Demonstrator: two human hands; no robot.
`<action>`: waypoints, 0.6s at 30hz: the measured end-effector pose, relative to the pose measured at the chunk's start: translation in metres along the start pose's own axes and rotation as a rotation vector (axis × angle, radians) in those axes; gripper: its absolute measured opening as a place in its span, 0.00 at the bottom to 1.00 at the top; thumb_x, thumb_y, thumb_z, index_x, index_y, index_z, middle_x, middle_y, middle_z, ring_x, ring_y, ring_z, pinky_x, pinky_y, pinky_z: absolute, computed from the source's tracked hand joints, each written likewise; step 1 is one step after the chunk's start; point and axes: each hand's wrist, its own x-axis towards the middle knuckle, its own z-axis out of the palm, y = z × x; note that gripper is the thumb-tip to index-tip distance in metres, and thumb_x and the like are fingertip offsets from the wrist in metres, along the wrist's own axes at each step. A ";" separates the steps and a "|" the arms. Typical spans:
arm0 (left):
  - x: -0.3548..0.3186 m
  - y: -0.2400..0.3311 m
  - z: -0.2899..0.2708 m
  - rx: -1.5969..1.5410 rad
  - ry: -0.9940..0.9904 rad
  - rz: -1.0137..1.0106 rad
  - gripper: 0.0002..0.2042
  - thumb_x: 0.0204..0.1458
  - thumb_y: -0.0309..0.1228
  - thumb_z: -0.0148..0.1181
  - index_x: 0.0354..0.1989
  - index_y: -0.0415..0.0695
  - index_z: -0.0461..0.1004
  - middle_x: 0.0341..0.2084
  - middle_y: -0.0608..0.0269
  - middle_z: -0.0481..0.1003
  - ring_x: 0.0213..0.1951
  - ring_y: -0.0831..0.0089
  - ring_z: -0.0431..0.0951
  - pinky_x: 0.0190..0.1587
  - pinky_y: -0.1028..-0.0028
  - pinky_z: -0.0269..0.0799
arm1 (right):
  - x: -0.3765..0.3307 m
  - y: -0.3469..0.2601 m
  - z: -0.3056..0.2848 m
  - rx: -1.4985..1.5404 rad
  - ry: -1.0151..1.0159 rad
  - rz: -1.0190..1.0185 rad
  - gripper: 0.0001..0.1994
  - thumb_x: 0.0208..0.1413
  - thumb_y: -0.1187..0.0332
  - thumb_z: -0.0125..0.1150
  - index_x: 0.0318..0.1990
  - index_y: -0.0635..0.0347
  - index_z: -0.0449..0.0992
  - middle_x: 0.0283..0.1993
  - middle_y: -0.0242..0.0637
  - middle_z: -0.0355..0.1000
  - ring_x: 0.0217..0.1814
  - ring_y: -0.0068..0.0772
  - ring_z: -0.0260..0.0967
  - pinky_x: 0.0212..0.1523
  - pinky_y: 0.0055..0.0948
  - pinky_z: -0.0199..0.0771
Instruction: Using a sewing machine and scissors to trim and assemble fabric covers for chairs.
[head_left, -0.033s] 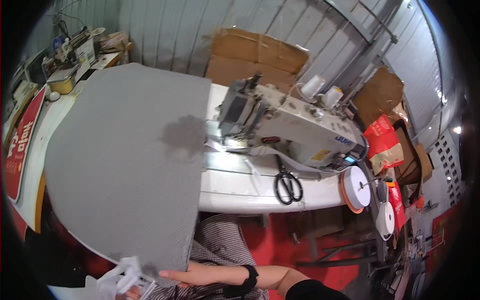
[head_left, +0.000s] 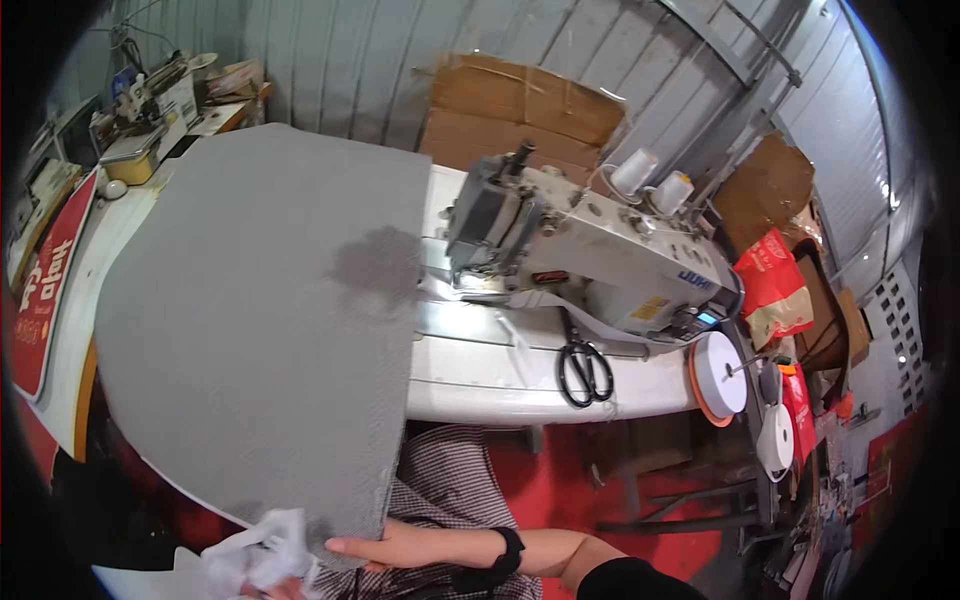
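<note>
Nearest me, at 6 o'clock: my right hand reached across my lap, fingers stretched nearly flat, tips touching the near corner of the grey fabric panel. Thumb hidden under the cloth, so I could not tell whether it pinched the edge or only steadied it. A black wristband sat on that forearm. My left hand was hidden, lost under some crumpled white material at 7 o'clock; its grip could not be judged.

The panel itself filled the field from 6 to 11 o'clock, spread over the white table and hanging off the near edge onto my checked garment. A darker patch marked it near its right edge.

At 3 o'clock of the panel, just beside it: the sewing machine, needle end facing the cloth. Black scissors lay on the table below the machine. Thread cones stood behind it; ribbon spools off the table's end at 4 o'clock. Cardboard boxes against the corrugated wall at 12.

Judgement on progress: the panel's edge appeared to stop just short of the needle, and no stitching showed that I could make out. Positioning looked under way; sewing itself looked not yet begun.
</note>
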 end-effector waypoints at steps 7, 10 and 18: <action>0.047 0.009 0.006 -0.403 -0.090 -0.091 0.18 0.52 0.38 0.51 0.49 0.42 0.66 0.29 0.56 0.71 0.29 0.66 0.70 0.36 0.66 0.66 | -0.002 0.001 -0.013 -0.597 0.000 -0.928 0.18 0.62 0.57 0.45 0.52 0.59 0.66 0.27 0.28 0.64 0.21 0.16 0.60 0.24 0.17 0.64; 0.056 0.004 0.006 -0.728 -0.097 -0.264 0.17 0.56 0.38 0.47 0.50 0.42 0.65 0.25 0.59 0.72 0.25 0.69 0.71 0.32 0.68 0.68 | -0.018 0.003 -0.018 -0.059 0.028 0.205 0.16 0.62 0.55 0.45 0.46 0.57 0.69 0.20 0.25 0.61 0.19 0.16 0.58 0.22 0.17 0.61; 0.031 -0.001 0.024 -1.499 0.157 -0.302 0.13 0.59 0.48 0.44 0.36 0.52 0.61 0.09 0.75 0.49 0.11 0.82 0.49 0.16 0.76 0.50 | -0.031 -0.012 -0.010 -0.131 0.006 0.269 0.17 0.59 0.53 0.51 0.36 0.59 0.71 0.21 0.27 0.62 0.22 0.18 0.57 0.22 0.20 0.59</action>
